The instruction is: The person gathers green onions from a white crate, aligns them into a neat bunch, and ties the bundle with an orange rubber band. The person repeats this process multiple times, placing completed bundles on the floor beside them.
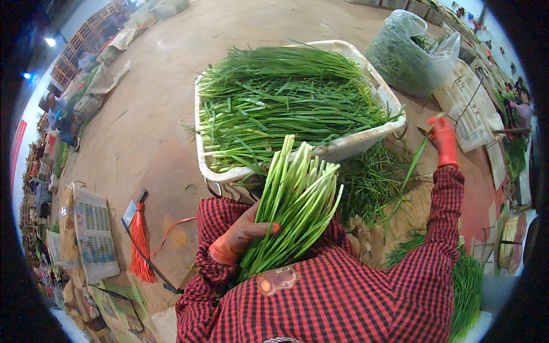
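Note:
My left hand (240, 238), in an orange-red glove, grips a thick bunch of garlic chives (296, 197) against my lap, pale stem ends pointing up and away. Out to the right, my gloved right hand (444, 139) has its fingers closed on a long loose chive leaf (412, 167) that hangs down from it. Beyond the bunch stands a white plastic crate (391, 98), tilted in view and filled with layered chives (287, 103). A heap of loose green trimmings (373, 184) lies below my right hand, beside the crate.
A clear plastic bag (403, 60) of greens stands at the far right. Orange-red plastic strips (140, 244) hang at left near a broad blade (128, 212). Perforated crates (98, 231) stand on both sides. More chives (465, 291) lie by my right elbow. A person (62, 115) sits far left.

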`<state>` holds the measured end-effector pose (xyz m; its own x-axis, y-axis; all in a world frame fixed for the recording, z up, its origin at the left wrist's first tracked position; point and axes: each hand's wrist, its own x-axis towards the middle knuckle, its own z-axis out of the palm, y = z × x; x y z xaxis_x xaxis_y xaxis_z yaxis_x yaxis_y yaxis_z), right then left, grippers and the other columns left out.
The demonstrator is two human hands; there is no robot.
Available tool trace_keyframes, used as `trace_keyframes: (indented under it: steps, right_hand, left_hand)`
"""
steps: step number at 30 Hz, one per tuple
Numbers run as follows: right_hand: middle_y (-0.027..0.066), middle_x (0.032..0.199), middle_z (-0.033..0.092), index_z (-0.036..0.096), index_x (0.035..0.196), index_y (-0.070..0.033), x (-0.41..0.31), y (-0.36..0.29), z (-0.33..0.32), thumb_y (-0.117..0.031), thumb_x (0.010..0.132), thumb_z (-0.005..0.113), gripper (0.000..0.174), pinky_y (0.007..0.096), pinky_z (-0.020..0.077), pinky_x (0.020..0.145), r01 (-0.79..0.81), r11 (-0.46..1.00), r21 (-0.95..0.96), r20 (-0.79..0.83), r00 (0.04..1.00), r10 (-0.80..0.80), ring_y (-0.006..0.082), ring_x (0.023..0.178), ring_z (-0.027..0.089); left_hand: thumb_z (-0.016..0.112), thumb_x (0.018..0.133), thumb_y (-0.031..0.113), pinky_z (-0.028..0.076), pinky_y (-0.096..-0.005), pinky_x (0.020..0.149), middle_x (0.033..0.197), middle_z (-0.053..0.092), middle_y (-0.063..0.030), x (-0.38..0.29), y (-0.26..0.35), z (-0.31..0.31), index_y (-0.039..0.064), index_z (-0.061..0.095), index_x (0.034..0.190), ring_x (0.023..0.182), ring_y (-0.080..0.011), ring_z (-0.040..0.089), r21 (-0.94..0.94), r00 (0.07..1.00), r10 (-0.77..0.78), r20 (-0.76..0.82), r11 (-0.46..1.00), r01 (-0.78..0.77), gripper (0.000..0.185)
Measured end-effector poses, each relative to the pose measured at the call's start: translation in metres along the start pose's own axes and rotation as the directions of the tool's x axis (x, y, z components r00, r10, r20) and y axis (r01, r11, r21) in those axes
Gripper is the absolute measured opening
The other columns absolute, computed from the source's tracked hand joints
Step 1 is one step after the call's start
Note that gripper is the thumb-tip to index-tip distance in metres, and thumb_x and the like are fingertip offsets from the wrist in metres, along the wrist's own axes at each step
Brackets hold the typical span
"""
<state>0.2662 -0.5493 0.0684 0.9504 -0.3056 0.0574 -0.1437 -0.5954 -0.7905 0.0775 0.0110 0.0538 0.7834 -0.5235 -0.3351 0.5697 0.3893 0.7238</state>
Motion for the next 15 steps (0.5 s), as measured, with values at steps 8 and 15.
trace_keyframes:
  steps: [8, 15]
  right_hand:
    - [0.0111, 0.147, 0.057, 0.056, 0.145, -0.010, -0.071, -0.171, 0.177, -0.038, 0.105, 0.053, 0.049, 0.0396, 0.0398, 0.114, 0.558, 0.624, 0.547, 0.359, 0.517, -0.777, 0.0237, 0.135, 0.052]
    - [0.0139, 0.145, 0.058, 0.058, 0.140, -0.004, -0.124, -0.232, 0.222, -0.043, 0.109, 0.039, 0.053, 0.0397, 0.0369, 0.117, 0.339, 0.505, 0.793, 0.453, 0.225, -0.862, 0.0289, 0.134, 0.055]
  left_hand:
    - [0.075, 0.085, 0.016, 0.045, -0.0384, 0.109, 0.143, 0.056, -0.0091, 0.005, 0.004, -0.013, 0.006, 0.038, 0.155, 0.128, -0.0227, 0.056, 0.163, 0.997, -0.020, 0.075, 0.987, 0.008, 0.080]
    - [0.072, 0.086, 0.016, 0.044, -0.0383, 0.110, 0.144, 0.056, -0.0099, 0.001, 0.003, -0.020, 0.006, 0.037, 0.156, 0.128, -0.0236, 0.057, 0.114, 0.997, -0.082, -0.016, 0.990, 0.083, 0.079]
